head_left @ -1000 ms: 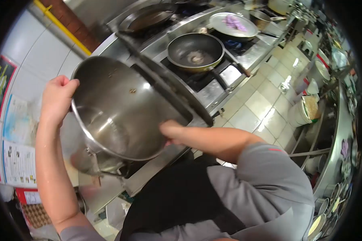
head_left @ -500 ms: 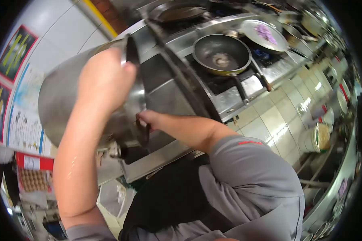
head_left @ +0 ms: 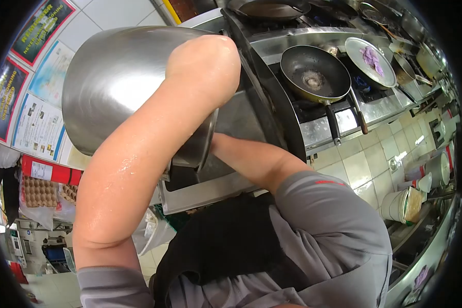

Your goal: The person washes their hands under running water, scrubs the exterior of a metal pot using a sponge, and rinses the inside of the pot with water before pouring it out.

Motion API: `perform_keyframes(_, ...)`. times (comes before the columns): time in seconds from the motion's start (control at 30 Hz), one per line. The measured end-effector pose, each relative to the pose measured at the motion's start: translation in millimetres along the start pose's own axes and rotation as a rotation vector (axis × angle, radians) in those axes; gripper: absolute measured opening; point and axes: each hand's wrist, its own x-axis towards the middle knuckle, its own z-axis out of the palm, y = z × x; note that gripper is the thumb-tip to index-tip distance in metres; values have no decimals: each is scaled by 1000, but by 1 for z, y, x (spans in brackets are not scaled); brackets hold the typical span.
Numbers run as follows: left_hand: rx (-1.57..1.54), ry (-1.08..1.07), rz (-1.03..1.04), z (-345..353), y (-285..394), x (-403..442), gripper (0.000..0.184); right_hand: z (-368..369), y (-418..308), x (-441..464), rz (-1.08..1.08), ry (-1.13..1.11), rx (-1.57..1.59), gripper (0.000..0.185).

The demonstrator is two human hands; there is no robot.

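A large stainless steel stockpot (head_left: pixel 113 77) lies tipped on its side, its mouth turned to the right over a metal basin (head_left: pixel 236 123). My left hand (head_left: pixel 205 64) reaches across the top of the pot to its rim, bent at the wrist; its fingers are hidden on the far side. Water drops glisten on that forearm. From the right, my right hand (head_left: pixel 217 146) meets the lower rim and grips the pot there, mostly hidden behind the metal. The inside of the pot does not show.
On the stove at right stand a dark frying pan (head_left: pixel 315 74) and a pan covered by a plate (head_left: pixel 357 59) bearing something purple; a blue flame shows beneath. Their handles stick out over the front edge. Egg trays (head_left: pixel 38 192) sit at left, a white bucket (head_left: pixel 395 205) at right.
My left hand has moved up and right, from the pot's side to its rim. The pot's mouth has swung right and covers more of my right hand. The view has shifted slightly.
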Motion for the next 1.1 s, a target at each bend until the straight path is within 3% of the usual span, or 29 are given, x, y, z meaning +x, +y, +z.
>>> perform_keyframes(0.07,7,18,20,-3,-1,-2,22,0,1,-13,-9,37,-11,32)
perform_keyframes(0.2,-109,257,60,-12,-30,-17,25,-43,33,1,9,270,127,27)
perform_keyframes(0.3,-228,393,8,-29,-55,-39,34,-43,8,-62,-113,497,84,31)
perform_keyframes(0.4,-442,361,-134,-24,-89,-49,27,-75,8,-78,-337,769,90,46)
perform_keyframes(0.43,-554,394,-145,-17,-96,-51,34,-79,3,-89,-358,818,140,40)
perform_keyframes(0.57,-736,387,-204,26,-136,-52,34,-56,-9,-129,-418,999,200,33)
perform_keyframes(0.7,-887,344,-286,77,-179,-50,32,-95,19,-128,-510,1102,-59,28)
perform_keyframes(0.87,-927,297,-294,138,-219,-46,31,-64,-7,-144,-469,1209,-99,26)
perform_keyframes(1.1,-857,171,-470,244,-256,-28,32,-115,-1,-110,-485,1303,-320,27)
